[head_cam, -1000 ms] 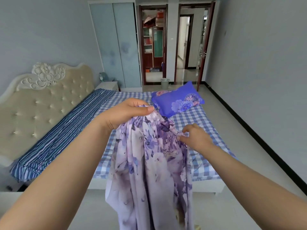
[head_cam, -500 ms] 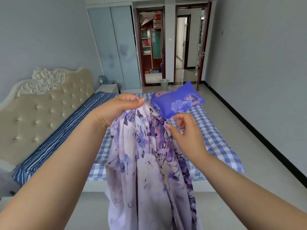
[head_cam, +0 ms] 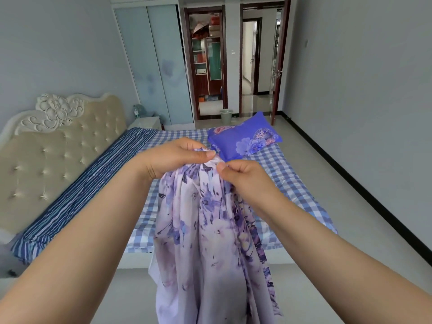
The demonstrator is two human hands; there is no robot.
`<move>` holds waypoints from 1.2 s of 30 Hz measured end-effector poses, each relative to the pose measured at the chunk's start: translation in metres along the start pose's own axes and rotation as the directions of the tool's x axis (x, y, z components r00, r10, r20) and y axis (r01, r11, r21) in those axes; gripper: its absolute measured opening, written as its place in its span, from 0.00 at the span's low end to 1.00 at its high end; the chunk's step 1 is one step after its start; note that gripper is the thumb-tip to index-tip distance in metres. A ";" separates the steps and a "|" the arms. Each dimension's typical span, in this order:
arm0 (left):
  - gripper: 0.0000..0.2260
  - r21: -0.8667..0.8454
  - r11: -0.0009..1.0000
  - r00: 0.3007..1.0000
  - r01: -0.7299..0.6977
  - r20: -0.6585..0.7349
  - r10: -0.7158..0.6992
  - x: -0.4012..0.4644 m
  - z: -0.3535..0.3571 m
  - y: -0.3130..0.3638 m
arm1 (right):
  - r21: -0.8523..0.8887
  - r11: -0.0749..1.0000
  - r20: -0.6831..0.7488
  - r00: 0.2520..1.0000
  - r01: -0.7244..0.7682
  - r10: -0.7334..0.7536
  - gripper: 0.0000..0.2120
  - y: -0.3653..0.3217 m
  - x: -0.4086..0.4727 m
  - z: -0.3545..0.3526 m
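Both hands pinch the top edge of a floral cloth (head_cam: 210,230): the left hand (head_cam: 177,157) bunches the fabric between thumb and curled fingers, and the right hand (head_cam: 240,176) nips it just beside, thumb against forefinger, the two hands almost touching. The cloth hangs straight down from them in long folds, in front of the foot of the bed (head_cam: 292,190). Behind the hands a blue pillow (head_cam: 245,139) lies on the checked sheet. A striped blanket (head_cam: 81,197) runs along the padded headboard (head_cam: 58,150) to the left. A small bin (head_cam: 226,115) stands near the open doorways.
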State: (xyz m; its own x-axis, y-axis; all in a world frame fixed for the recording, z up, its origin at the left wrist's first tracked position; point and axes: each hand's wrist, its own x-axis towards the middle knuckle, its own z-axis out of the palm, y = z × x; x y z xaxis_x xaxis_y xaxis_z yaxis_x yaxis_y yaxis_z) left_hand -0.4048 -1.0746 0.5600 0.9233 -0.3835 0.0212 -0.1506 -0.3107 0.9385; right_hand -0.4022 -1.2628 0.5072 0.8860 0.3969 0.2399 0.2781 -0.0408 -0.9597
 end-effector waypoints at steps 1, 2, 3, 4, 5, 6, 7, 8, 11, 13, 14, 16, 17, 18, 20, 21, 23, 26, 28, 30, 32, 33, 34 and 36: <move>0.16 0.013 1.000 1.000 0.011 0.002 -0.011 -0.001 0.001 0.000 | 0.067 0.996 -0.002 0.999 -0.049 0.050 0.21 0.000 0.003 -0.003; 0.13 0.023 0.999 1.000 0.022 0.002 -0.022 -0.001 0.002 0.000 | 0.113 0.990 -0.008 0.996 -0.088 0.089 0.20 -0.001 0.006 -0.007; 0.11 0.029 0.999 1.000 0.025 0.003 -0.025 -0.002 0.003 0.000 | 0.129 0.986 -0.002 0.994 -0.108 0.109 0.20 -0.001 0.008 -0.010; 0.11 0.030 0.999 1.000 0.020 0.002 -0.020 -0.003 0.003 -0.002 | 0.118 0.986 0.023 0.993 -0.120 0.119 0.20 -0.001 0.009 -0.011; 0.11 0.025 1.000 1.000 0.015 -0.002 -0.015 -0.004 0.003 -0.004 | 0.101 0.987 0.067 0.991 -0.123 0.117 0.20 0.001 0.009 -0.012; 0.13 0.016 1.000 1.000 0.009 -0.009 -0.009 -0.006 0.001 -0.006 | 0.074 0.989 0.123 0.985 -0.129 0.120 0.17 0.003 0.008 -0.012; 0.16 0.007 1.000 1.000 0.004 -0.019 -0.003 -0.007 0.000 -0.008 | 0.029 0.990 0.187 0.974 -0.138 0.130 0.13 0.007 0.006 -0.012; 0.19 0.011 1.000 0.999 -0.002 -0.036 0.003 -0.008 -0.002 -0.010 | -0.025 0.988 0.248 0.957 -0.149 0.151 0.10 0.010 0.002 -0.012; 0.30 0.023 1.000 0.992 -0.007 -0.130 0.010 -0.011 -0.010 -0.017 | -0.242 0.949 0.386 0.878 -0.200 0.283 0.12 0.041 -0.008 -0.013; 0.28 -0.019 1.000 0.988 -0.010 -0.155 0.007 -0.016 -0.017 -0.019 | -0.360 0.906 0.428 0.824 -0.221 0.371 0.17 0.069 -0.019 -0.013; 0.27 -0.040 0.999 0.988 -0.013 -0.153 0.006 -0.019 -0.020 -0.019 | -0.395 0.885 0.429 0.803 -0.246 0.414 0.21 0.083 -0.026 -0.014; 0.25 -0.082 0.996 0.989 -0.022 -0.149 0.010 -0.024 -0.025 -0.017 | -0.401 0.853 0.430 0.754 -0.333 0.496 0.24 0.111 -0.038 -0.021; 0.25 -0.105 0.994 0.989 -0.028 -0.144 0.013 -0.026 -0.027 -0.016 | -0.396 0.836 0.442 0.719 -0.380 0.536 0.20 0.121 -0.043 -0.029; 0.24 -0.119 0.992 0.991 -0.033 -0.134 0.016 -0.028 -0.028 -0.014 | -0.389 0.819 0.467 0.676 -0.422 0.570 0.15 0.130 -0.046 -0.039; 0.22 -0.127 0.991 0.994 -0.032 -0.107 0.018 -0.031 -0.028 -0.012 | -0.362 0.801 0.548 0.586 -0.477 0.597 0.12 0.137 -0.048 -0.058; 0.22 -0.128 0.991 0.995 -0.028 -0.095 0.016 -0.032 -0.026 -0.011 | -0.352 0.805 0.558 0.583 -0.478 0.590 0.10 0.139 -0.047 -0.065; 0.22 -0.131 0.991 0.997 -0.022 -0.076 0.012 -0.032 -0.023 -0.010 | -0.314 0.841 0.443 0.715 -0.441 0.541 0.09 0.136 -0.043 -0.069; 0.21 -0.121 0.992 0.998 -0.032 -0.058 0.025 -0.030 -0.019 -0.008 | -0.379 0.869 0.180 0.895 -0.320 0.408 0.15 0.153 -0.038 -0.058; 0.21 -0.109 0.993 0.998 -0.044 -0.043 0.040 -0.029 -0.018 -0.005 | -0.520 0.816 0.231 0.878 -0.253 0.420 0.05 0.169 -0.045 -0.043; 0.20 -0.115 0.992 0.999 -0.043 -0.030 0.040 -0.030 -0.017 -0.003 | -0.538 0.789 0.214 0.857 -0.296 0.468 0.08 0.189 -0.053 -0.031; 0.19 -0.132 0.991 1.000 -0.031 -0.009 0.030 -0.032 -0.019 -0.001 | -0.441 0.818 0.062 0.897 -0.369 0.438 0.06 0.200 -0.056 -0.021; 0.19 -0.134 0.991 1.000 -0.026 -0.007 0.025 -0.033 -0.020 0.000 | -0.383 0.835 -0.021 0.907 -0.396 0.421 0.07 0.202 -0.056 -0.017; 0.20 -0.135 0.991 1.000 -0.022 -0.018 0.019 -0.034 -0.021 0.000 | -0.346 0.845 -0.083 0.910 -0.408 0.405 0.11 0.205 -0.054 -0.015; 0.20 -0.134 0.990 0.999 -0.032 -0.043 0.027 -0.037 -0.022 0.002 | -0.349 0.859 -0.072 0.925 -0.374 0.373 0.11 0.207 -0.048 -0.012</move>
State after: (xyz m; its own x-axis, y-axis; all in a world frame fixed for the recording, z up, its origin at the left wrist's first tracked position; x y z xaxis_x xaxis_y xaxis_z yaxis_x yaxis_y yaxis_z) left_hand -0.4317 -1.0417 0.5692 0.9334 -0.3537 0.0613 -0.1316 -0.1784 0.9751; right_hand -0.3830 -1.3013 0.2986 0.9501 0.2854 -0.1256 0.0372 -0.5036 -0.8632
